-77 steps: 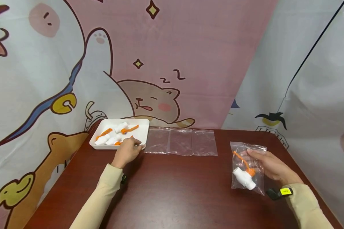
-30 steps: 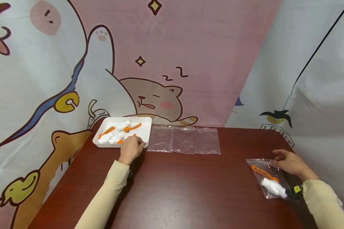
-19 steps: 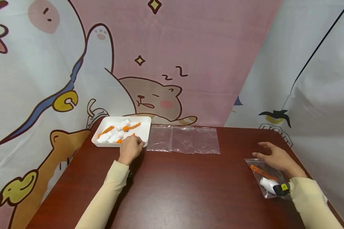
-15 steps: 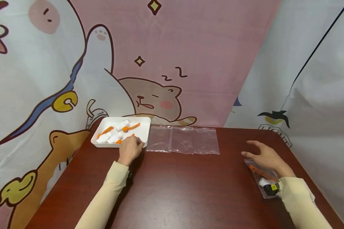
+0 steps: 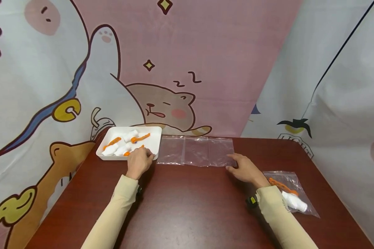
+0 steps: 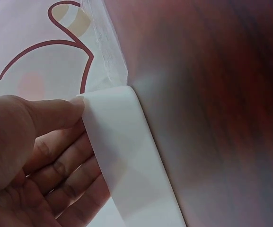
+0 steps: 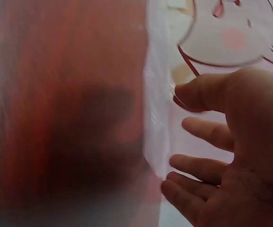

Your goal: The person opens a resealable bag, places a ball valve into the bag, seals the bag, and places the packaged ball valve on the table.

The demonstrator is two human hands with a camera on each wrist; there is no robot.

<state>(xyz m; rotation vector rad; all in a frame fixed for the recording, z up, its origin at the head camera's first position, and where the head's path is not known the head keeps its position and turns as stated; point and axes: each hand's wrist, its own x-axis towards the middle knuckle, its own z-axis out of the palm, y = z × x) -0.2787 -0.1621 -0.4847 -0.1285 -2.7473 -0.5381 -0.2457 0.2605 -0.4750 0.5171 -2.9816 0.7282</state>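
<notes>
My left hand (image 5: 139, 162) rests at the near right corner of a white tray (image 5: 157, 138). In the left wrist view its thumb touches the rim, with the other fingers loosely bent on the inner side. White rolls (image 5: 110, 149) and orange knotted strips (image 5: 140, 138) lie in the tray. My right hand (image 5: 246, 168) reaches toward the rightmost of three clear zip bags (image 5: 219, 152), thumb and fingers spread, fingertips close to its right edge. A filled zip bag (image 5: 302, 186) with a white roll (image 5: 294, 201) and an orange strip (image 5: 283, 186) lies beyond the right forearm.
The clear bags lie side by side, overlapping slightly, along the back of the brown table (image 5: 187, 204). A cartoon-printed cloth (image 5: 218, 69) hangs directly behind the back edge. The table's right edge runs close past the filled bag.
The right hand has put the filled zip bag down at the right, let go of it, and moved left to the clear bags. The left hand has stayed at the tray.
</notes>
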